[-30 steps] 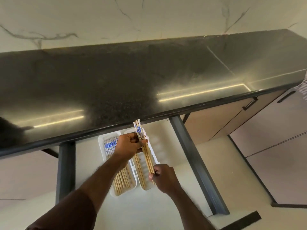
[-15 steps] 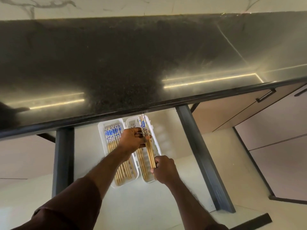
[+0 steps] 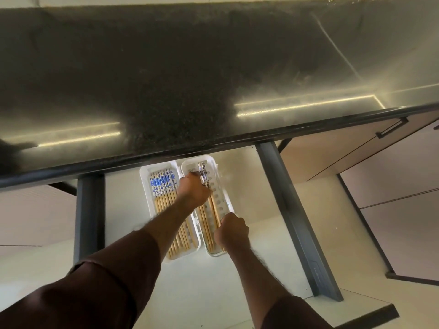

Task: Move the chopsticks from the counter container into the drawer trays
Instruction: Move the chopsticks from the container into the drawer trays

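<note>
Two white trays lie side by side in the open drawer. The left tray (image 3: 145, 186) is filled with several wooden chopsticks with blue-patterned tops (image 3: 162, 184). A few more lie in the right tray (image 3: 215, 166). A small bundle of chopsticks (image 3: 213, 207) is down in the right tray, held at both ends. My left hand (image 3: 193, 191) grips its patterned top end. My right hand (image 3: 231, 231) grips its plain lower end near the tray's front. The counter container is out of view.
The black granite counter (image 3: 213, 79) overhangs the drawer's back. Dark grey drawer sides stand at the left (image 3: 89, 214) and right (image 3: 292, 210). The white drawer floor (image 3: 256, 186) shows beside the trays. Beige cabinet fronts with a black handle (image 3: 392, 128) are at the right.
Both hands have lowered the bundle from above the counter edge down into the right tray. The view has tilted down toward the drawer.
</note>
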A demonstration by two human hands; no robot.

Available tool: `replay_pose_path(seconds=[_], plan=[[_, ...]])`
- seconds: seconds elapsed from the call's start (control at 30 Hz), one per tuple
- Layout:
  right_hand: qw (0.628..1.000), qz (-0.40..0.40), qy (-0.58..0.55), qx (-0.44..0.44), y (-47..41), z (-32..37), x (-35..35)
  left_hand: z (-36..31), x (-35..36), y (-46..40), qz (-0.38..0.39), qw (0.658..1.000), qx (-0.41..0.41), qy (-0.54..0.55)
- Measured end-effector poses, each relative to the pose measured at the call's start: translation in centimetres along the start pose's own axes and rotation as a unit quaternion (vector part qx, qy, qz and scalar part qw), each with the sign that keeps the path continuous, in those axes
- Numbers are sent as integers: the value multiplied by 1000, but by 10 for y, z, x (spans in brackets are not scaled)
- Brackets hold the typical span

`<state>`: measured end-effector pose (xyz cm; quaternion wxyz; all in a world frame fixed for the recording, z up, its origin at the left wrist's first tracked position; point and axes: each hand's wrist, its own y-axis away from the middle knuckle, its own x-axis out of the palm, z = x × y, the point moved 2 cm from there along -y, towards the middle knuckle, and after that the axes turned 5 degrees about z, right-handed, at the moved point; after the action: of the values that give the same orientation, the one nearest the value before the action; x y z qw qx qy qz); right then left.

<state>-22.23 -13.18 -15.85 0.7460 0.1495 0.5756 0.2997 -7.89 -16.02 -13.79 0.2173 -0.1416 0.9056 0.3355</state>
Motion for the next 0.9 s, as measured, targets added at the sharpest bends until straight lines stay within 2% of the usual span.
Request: replay_pose_path(seconds=[0.1,0.23,0.5,0.57,0.77,0.9], plan=[[1000,-2,-6,10,0,1,3,-6,1,1,-17,987,66,-146],[1000,-5,-2,6,1,4,7,-4,12,7,-17,949,146,-278],[1000,-23,8,-1,3,3,8,10,33,5,17,866,198,-459],[1000,-24,1,2,3,2,9,11,36,5,10,854,211,-475],[999,-32,-10,8,3,4,6,16,40,2,22,850,217,-481],[989,-139,52,-15,10,10,1,18,40,2,25,833,222,-507]])
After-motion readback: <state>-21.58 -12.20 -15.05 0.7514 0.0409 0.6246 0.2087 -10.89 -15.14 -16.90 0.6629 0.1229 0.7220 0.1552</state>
